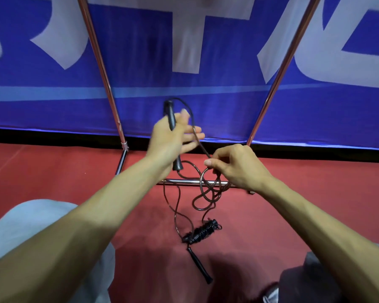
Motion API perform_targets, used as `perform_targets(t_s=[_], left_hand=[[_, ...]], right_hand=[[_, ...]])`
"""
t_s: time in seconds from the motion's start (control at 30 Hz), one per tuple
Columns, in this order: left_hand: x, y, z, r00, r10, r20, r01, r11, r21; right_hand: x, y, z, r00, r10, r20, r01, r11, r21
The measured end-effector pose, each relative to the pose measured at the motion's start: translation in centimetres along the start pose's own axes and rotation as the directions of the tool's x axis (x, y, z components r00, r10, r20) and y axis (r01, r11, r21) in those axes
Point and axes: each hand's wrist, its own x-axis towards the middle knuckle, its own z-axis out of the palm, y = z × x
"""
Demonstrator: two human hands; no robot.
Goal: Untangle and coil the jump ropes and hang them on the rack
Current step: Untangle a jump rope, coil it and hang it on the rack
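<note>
— Hands first: what are they doing?

— At the centre of the frame, the left hand holds a black handle against its palm under the thumb, with the fingers spread loose. The right hand, right of centre, pinches the dark rope between thumb and curled fingers.

— Where does the rope run?

— From the top of the handle it arcs over and comes down to the right hand, then hangs in tangled loops in front of the rack's low chrome bar.

— And below?

— A second black handle lies on the red floor, lower centre, beside a small coiled bundle. The rack's two poles slant up against a blue banner.
</note>
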Motion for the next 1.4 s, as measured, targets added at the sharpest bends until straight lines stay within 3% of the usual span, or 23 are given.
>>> perform_targets(t_s=[0.17,0.3,0.4,0.57,0.67,0.8,0.97,1.1,1.23,1.3,1.4], left_hand=[[-1.1,-2.8,0.6,0.967,-0.092,0.236,0.013,0.948,0.317],[-1.3,-3.0,0.9,0.914,-0.11,0.391,-0.1,0.873,0.478],[-1.2,-2.9,0.8,0.917,-0.113,0.382,-0.128,0.824,0.552],[-0.3,-2.8,-0.1,0.951,-0.192,0.242,0.002,0.788,0.616],[-0.3,-3.1,-0.2,0.942,-0.262,0.21,0.081,0.783,0.616],[-0.7,-2.9,0.4,0.918,-0.265,0.296,0.078,0.851,0.519],[-0.4,-2.9,0.3,0.88,-0.224,0.42,-0.021,0.863,0.504],[-0.2,-2.9,0.0,0.845,-0.202,0.495,-0.169,0.778,0.606],[0.0,-3.0,-0.2,0.798,-0.272,0.538,-0.216,0.704,0.676],[-0.1,-3.0,-0.1,0.813,-0.288,0.506,-0.209,0.667,0.715],[-0.4,-3.5,0.0,0.898,-0.26,0.355,-0.088,0.684,0.724]], right_hand=[[0.6,0.1,-0.5,0.974,0.052,-0.221,-0.047,0.999,0.026],[0.7,0.6,-0.8,0.946,0.081,-0.314,-0.041,0.991,0.13],[0.6,0.6,-1.0,0.925,0.096,-0.366,-0.039,0.986,0.16],[0.7,0.7,-1.8,0.926,0.146,-0.348,-0.027,0.945,0.327],[0.5,0.2,-1.5,0.946,0.176,-0.274,-0.006,0.851,0.525],[0.6,0.1,-1.6,0.952,0.253,-0.173,-0.032,0.642,0.766],[0.7,0.0,-2.1,0.945,0.289,-0.151,-0.021,0.515,0.857],[0.7,-0.3,-2.6,0.936,0.295,-0.193,0.024,0.492,0.87],[0.7,-0.2,-3.1,0.898,0.388,-0.209,0.053,0.375,0.925],[0.8,-0.2,-3.2,0.87,0.453,-0.194,0.066,0.284,0.957],[0.9,0.1,-3.1,0.838,0.531,-0.13,0.052,0.158,0.986]])
